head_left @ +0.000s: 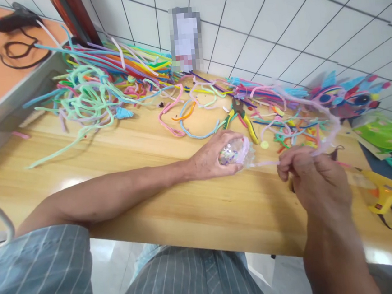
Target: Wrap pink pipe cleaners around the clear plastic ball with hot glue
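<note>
My left hand (210,157) is wrapped round a clear, rounded object (232,153) with colourful bits inside. A pale purple fuzzy strip (329,136) lies against the right side of that object, runs across to my right hand (315,174), then loops up and back behind it. The fingers of my right hand are pinched on the strip, a short way right of the clear object. Pliers (239,116) with yellow and green handles lie just behind my left hand.
Piled fuzzy strips (90,94) cover the back left of the wooden table (174,212). More strips and short pieces lie at the back right, near a colourful mask-like item (344,96). A yellow glue gun (386,191) rests at the right edge. A tiled wall (251,29) stands behind.
</note>
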`<state>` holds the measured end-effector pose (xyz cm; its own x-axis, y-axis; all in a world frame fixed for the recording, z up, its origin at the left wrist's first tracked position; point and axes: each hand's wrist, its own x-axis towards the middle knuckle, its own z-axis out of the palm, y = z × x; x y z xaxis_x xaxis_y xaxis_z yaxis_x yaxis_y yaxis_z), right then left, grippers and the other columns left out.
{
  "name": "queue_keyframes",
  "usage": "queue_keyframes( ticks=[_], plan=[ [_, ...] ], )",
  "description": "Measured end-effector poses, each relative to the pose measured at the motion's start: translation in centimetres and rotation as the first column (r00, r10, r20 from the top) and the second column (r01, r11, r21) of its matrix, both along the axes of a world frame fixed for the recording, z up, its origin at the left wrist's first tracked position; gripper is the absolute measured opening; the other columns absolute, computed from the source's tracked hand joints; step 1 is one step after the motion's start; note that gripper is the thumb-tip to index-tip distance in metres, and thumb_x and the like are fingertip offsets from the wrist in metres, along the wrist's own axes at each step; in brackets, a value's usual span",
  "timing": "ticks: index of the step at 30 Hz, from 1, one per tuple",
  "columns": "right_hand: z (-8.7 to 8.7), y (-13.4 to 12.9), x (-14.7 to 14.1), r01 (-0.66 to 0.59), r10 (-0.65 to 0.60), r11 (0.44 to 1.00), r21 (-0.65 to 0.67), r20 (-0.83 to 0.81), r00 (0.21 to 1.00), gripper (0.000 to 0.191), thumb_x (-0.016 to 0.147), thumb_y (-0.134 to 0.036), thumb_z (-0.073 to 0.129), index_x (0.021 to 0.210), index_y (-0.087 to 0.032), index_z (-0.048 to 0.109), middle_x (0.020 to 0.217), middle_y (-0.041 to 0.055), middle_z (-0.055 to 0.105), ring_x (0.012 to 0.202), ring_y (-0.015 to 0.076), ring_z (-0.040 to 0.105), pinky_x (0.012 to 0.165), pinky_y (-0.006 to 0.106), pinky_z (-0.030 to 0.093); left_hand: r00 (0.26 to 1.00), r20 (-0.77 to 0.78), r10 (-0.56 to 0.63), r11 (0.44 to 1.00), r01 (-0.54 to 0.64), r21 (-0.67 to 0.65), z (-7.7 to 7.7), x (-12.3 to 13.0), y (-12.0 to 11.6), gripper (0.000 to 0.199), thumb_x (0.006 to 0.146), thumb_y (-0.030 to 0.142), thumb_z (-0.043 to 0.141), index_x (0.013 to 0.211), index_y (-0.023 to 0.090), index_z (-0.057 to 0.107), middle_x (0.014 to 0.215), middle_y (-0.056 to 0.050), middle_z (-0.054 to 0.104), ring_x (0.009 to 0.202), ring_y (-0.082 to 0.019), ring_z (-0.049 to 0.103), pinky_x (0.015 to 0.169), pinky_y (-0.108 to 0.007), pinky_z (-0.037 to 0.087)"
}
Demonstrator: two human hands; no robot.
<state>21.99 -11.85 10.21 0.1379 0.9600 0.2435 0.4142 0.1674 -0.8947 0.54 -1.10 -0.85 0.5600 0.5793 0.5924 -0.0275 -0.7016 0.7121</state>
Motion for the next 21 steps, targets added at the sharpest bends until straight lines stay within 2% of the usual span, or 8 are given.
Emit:
queue_keyframes(
  ticks=[3, 7, 10, 14, 21],
  plan=[
    [0.1, 1.0, -0.8, -0.047, 0.042, 0.999, 0.026, 0.163, 0.986, 0.036, 0.099, -0.051, 0.067, 0.075, -0.025, 0.071, 0.068, -0.0004, 0.062, 0.06, 0.0148, 0.055, 0.055, 0.029, 0.046, 1.0, 0.008, -0.005, 1.0, 0.005, 0.011, -0.1, 0.0, 0.1, 0.071, 0.084, 0.039, 0.079, 0.147, 0.022, 0.05, 0.14, -0.017, 0.064, 0.134, -0.033, 0.062, 0.117, -0.056, 0.052],
    [-0.8, 1.4, -0.8, -0.044, 0.038, 0.999, 0.018, 0.265, 0.964, 0.014, 0.092, -0.039, 0.074, 0.087, -0.026, 0.076, 0.075, -0.001, 0.068, 0.065, 0.0149, 0.06, 0.06, 0.029, 0.049, 1.0, 0.014, -0.017, 1.0, 0.017, 0.004, -0.1, 0.0, 0.2, 0.073, 0.083, 0.039, 0.079, 0.147, 0.021, 0.049, 0.141, -0.017, 0.064, 0.135, -0.034, 0.062, 0.116, -0.056, 0.052],
    [-1.7, 1.2, -0.5, -0.06, 0.058, 0.998, -0.002, 0.277, 0.959, 0.012, 0.089, -0.037, 0.079, 0.093, -0.026, 0.076, 0.084, -0.0001, 0.073, 0.071, 0.0157, 0.065, 0.066, 0.03, 0.053, 1.0, -0.007, -0.02, 1.0, 0.02, -0.021, 0.1, 0.0, 0.2, 0.073, 0.082, 0.039, 0.08, 0.147, 0.023, 0.049, 0.143, -0.016, 0.064, 0.135, -0.034, 0.061, 0.116, -0.057, 0.051],
    [-2.4, 1.1, -0.3, -0.069, 0.08, 0.996, -0.049, 0.28, 0.957, 0.012, 0.089, -0.037, 0.079, 0.09, -0.026, 0.075, 0.085, 0.0, 0.076, 0.073, 0.016, 0.067, 0.069, 0.031, 0.055, 1.0, -0.023, -0.012, 1.0, 0.012, -0.025, 0.2, 0.0, 0.1, 0.071, 0.082, 0.037, 0.078, 0.146, 0.022, 0.05, 0.142, -0.017, 0.064, 0.135, -0.034, 0.062, 0.116, -0.056, 0.052],
    [-1.4, 2.3, -0.9, -0.01, 0.028, 0.992, -0.127, 0.143, 0.989, 0.015, 0.081, -0.038, 0.082, 0.082, -0.024, 0.075, 0.066, -0.0032, 0.071, 0.058, 0.0144, 0.063, 0.055, 0.027, 0.052, 1.0, 0.008, -0.011, 1.0, 0.011, 0.018, 0.0, 0.0, 0.1, 0.071, 0.083, 0.035, 0.078, 0.147, 0.021, 0.05, 0.142, -0.017, 0.064, 0.134, -0.034, 0.062, 0.116, -0.055, 0.051]
  ],
)
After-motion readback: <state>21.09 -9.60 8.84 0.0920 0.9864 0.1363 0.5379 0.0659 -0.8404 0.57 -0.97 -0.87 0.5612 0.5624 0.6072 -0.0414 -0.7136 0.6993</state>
